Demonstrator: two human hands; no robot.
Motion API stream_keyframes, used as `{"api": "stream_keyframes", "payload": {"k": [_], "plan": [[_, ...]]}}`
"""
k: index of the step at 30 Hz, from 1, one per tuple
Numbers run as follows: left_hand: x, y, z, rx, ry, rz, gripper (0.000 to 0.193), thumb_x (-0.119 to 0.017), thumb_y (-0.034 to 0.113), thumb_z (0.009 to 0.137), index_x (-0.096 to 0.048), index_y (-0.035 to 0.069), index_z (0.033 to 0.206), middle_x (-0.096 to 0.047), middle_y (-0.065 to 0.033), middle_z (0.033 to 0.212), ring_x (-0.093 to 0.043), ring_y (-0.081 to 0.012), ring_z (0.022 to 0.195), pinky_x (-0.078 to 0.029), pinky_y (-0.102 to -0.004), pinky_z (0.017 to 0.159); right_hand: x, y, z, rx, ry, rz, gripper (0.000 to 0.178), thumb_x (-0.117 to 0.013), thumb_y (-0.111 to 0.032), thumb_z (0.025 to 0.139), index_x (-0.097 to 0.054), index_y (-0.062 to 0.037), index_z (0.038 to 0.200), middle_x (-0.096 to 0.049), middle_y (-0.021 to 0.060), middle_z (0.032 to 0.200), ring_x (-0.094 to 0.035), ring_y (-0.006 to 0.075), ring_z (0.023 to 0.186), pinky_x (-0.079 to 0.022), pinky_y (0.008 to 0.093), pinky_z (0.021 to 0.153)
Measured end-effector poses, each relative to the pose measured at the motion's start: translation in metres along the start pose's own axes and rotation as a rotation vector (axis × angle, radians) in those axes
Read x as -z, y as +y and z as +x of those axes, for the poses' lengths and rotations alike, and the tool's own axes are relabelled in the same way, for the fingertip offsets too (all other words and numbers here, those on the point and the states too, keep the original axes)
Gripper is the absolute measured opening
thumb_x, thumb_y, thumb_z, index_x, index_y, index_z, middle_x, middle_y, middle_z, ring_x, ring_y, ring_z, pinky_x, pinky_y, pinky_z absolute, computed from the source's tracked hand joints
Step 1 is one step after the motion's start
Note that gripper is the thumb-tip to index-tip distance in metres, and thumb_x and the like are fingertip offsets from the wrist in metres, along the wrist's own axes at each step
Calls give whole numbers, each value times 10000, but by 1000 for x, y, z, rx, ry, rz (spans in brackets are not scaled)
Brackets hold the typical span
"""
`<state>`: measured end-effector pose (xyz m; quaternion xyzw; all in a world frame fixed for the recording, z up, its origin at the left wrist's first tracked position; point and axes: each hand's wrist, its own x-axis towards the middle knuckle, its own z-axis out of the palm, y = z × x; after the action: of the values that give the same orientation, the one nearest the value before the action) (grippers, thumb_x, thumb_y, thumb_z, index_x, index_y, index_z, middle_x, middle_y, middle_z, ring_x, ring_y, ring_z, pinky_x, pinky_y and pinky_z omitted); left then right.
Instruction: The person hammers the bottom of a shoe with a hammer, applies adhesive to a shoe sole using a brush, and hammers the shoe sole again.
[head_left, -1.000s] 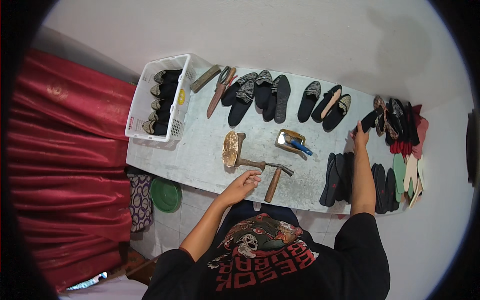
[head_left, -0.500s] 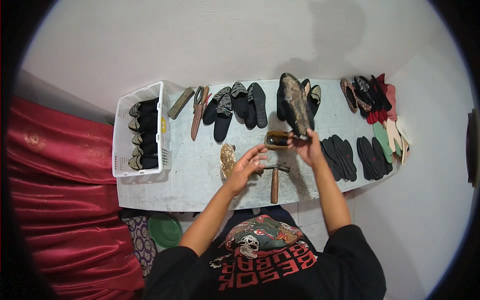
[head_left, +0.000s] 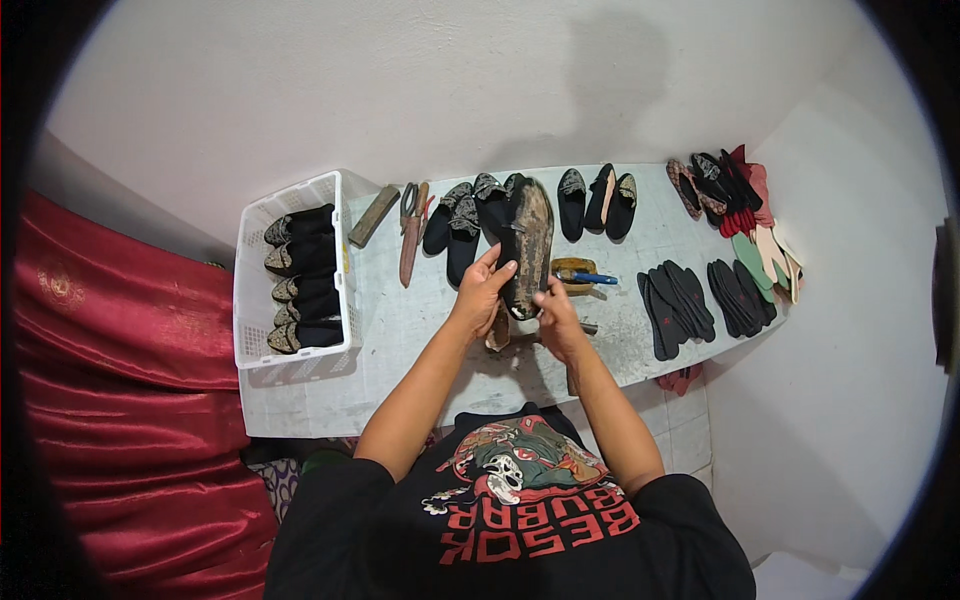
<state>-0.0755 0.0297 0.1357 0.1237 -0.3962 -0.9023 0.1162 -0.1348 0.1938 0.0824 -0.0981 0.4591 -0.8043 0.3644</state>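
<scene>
I hold a black slip-on shoe [head_left: 530, 245] upside down above the table, its mottled brown, unfinished underside facing up. My left hand [head_left: 484, 290] grips its left edge with the thumb across the side. The fingers of my right hand [head_left: 556, 318] are closed on the lower right end. Just beyond my right hand, a blue-handled tool [head_left: 590, 278] lies across a brown container [head_left: 575, 265]. Beneath my hands is a hammer [head_left: 590, 328], mostly hidden by my right wrist. A stained, pale piece [head_left: 498, 332] shows partly under my left hand.
A white plastic basket [head_left: 300, 358] of patterned black shoes stands at the left. Scissors [head_left: 408, 200], a sheathed knife [head_left: 411, 250] and a block [head_left: 374, 216] lie beside it. Shoes [head_left: 571, 205] line the back; black soles [head_left: 675, 305] and coloured pieces [head_left: 770, 255] lie right.
The shoe has moved left and nearer to me, from my right hand alone into both hands. My left hand was open and has closed on it. The blue-handled tool now shows.
</scene>
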Motion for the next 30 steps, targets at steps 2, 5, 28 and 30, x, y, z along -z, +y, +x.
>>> {"api": "stream_keyframes", "payload": {"k": [2, 5, 28, 30], "plan": [[7, 14, 2, 47, -29, 24, 559, -648, 69, 1008, -403, -56, 1495, -648, -126, 1317, -652, -172, 1152, -532, -312, 1010, -4, -16, 14, -19, 4, 49, 597, -671, -261, 963, -436, -51, 1469, -600, 49, 1331, -579, 152, 1177, -458, 347, 958], [13, 25, 9, 151, -111, 58, 590, -639, 40, 998, -404, 32, 1539, -617, -100, 1371, -648, -180, 1175, -546, -329, 1011, 1, -28, 34, -61, -9, 84, 611, -668, -287, 994, -428, -18, 1486, -614, 74, 1362, -619, 158, 1174, -463, 349, 988], [88, -27, -59, 205, 187, 431, 478, -683, 181, 978, -544, 42, 1413, -682, -47, 1224, -667, -154, 1070, -542, -335, 913, -5, 46, 14, -39, -14, -873, 776, -693, -376, 990, -364, 53, 1546, -488, 220, 1516, -463, 315, 1403, -337, 371, 1181], [93, -40, -76, 270, 170, 395, 486, -694, 165, 973, -536, 24, 1410, -683, -56, 1217, -665, -153, 1078, -543, -333, 924, 9, 62, -11, 41, -44, -943, 777, -696, -372, 991, -357, 43, 1553, -490, 229, 1509, -471, 306, 1395, -342, 367, 1178]]}}
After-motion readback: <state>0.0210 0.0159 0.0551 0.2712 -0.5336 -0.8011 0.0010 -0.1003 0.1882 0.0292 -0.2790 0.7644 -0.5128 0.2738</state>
